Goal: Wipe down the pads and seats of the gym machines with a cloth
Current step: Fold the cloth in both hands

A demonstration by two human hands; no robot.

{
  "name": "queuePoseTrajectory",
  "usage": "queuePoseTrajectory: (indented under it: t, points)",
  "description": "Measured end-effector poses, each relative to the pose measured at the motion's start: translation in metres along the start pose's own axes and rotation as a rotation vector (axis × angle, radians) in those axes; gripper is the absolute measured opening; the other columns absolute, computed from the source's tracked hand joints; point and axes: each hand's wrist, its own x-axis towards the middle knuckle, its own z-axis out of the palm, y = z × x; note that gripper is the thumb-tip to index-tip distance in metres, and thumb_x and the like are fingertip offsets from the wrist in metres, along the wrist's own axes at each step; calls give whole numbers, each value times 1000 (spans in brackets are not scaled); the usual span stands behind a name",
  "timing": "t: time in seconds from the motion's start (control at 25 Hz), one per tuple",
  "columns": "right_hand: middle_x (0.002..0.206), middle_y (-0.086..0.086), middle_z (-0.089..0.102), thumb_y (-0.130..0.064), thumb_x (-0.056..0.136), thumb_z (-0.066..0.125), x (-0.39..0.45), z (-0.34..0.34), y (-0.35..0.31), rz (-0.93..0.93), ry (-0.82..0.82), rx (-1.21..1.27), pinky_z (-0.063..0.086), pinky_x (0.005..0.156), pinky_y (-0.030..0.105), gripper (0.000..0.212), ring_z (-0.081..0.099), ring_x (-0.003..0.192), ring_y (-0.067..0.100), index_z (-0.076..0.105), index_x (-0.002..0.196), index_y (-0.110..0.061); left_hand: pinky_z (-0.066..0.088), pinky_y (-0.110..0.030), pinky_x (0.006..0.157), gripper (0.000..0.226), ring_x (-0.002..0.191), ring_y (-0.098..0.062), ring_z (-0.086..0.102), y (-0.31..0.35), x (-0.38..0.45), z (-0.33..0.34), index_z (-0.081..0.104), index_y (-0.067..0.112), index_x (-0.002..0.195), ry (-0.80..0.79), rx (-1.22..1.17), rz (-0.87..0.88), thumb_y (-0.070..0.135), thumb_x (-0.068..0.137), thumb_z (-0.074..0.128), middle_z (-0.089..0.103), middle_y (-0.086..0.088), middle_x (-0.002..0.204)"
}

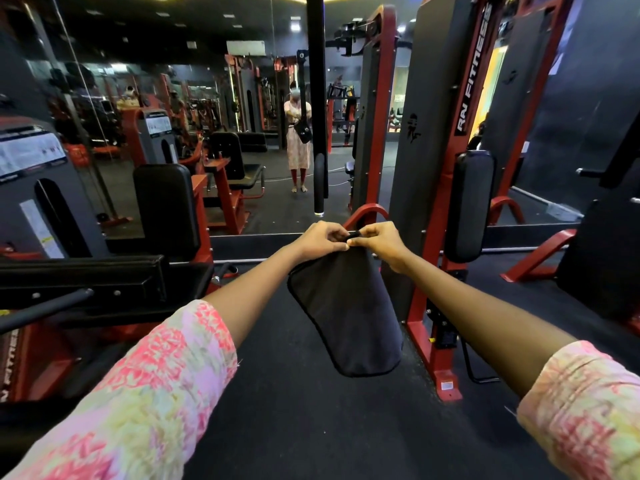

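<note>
Hanging from two hands out front is one cloth (346, 313), dark, nearly black, with a stitched hem and rounded corners, its lower end drooping free above the black floor (294, 427). Up at the top edge, the left hand (320, 239) and right hand (377, 241) sit side by side, almost touching, each grip a pinch of curled fingers and thumb on a bunched bit of the cloth's upper edge. Both arms are stretched forward, two patterned pink sleeves (145, 393) pushed up the forearms. Just right of the cloth stands a red-framed machine (426, 306) with one long black pad (469, 206) upright on its post. Left, a black seat back (166, 209) rises on another red frame. Farther off, a mirror (263, 133) shows a person standing with both hands raised together.
</note>
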Motion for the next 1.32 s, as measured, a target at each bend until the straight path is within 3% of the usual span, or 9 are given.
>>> queuePoseTrajectory:
  t: [0.16,0.28,0.48,0.6,0.72,0.88,1.08,1.16,1.32]
  points:
    - [82,-1,70,-6,77,74,-8,-9,5,12,-59,89,52,68,16,28,62,72,0,69,104,2,49,-32,84,26,84,-17,58,6,3,5,64,6,103,-28,-103,33,-1,78,70,65,-15,92]
    - [63,-12,67,-1,75,75,-20,-9,16,80,-168,75,50,58,14,20,61,59,-2,71,95,1,45,-20,74,24,76,-11,53,11,2,0,63,9,99,-32,-164,75,-4,80,67,59,-1,79]
    - [69,20,63,-7,70,81,-46,22,66,250,-189,33,48,66,33,21,55,68,16,71,80,8,42,-9,69,27,64,10,52,18,4,-19,56,15,86,30,-185,110,-11,80,62,55,4,77]
    - [57,3,49,-15,68,83,-65,42,94,331,-233,-81,35,57,27,29,42,58,8,62,57,1,40,-13,72,38,67,5,50,22,3,-34,44,18,75,136,-210,100,-16,80,58,50,2,76]
    - [46,-11,45,-13,71,80,-79,55,106,363,-254,-154,31,50,21,36,36,45,-2,54,46,-16,41,-21,84,34,85,-10,57,17,0,-48,58,10,66,247,-138,65,-20,79,47,61,-6,82]
    - [50,-6,52,-11,73,72,-82,64,102,433,-208,-76,35,50,20,26,44,51,4,59,52,-15,37,-10,84,32,101,-18,60,-2,-15,-52,73,1,93,237,175,-12,-13,83,46,69,-11,103]
    - [64,0,55,2,78,61,-72,61,78,444,93,252,37,47,16,16,48,67,15,60,69,-11,34,-14,81,30,106,-28,55,-38,-46,-25,67,0,110,235,153,-206,1,80,69,58,-17,114]
    - [86,6,60,8,77,60,-66,56,62,350,33,261,43,56,13,24,54,80,16,61,96,-6,36,-15,82,29,102,-25,55,-47,-56,-8,67,-1,109,294,72,-227,0,80,68,57,-16,109]
    - [73,7,61,8,87,39,-54,52,29,355,-131,432,48,58,21,26,57,66,15,64,90,2,39,-4,68,18,75,-1,53,-44,-65,20,66,-9,101,237,-145,-232,-7,86,57,52,4,84]
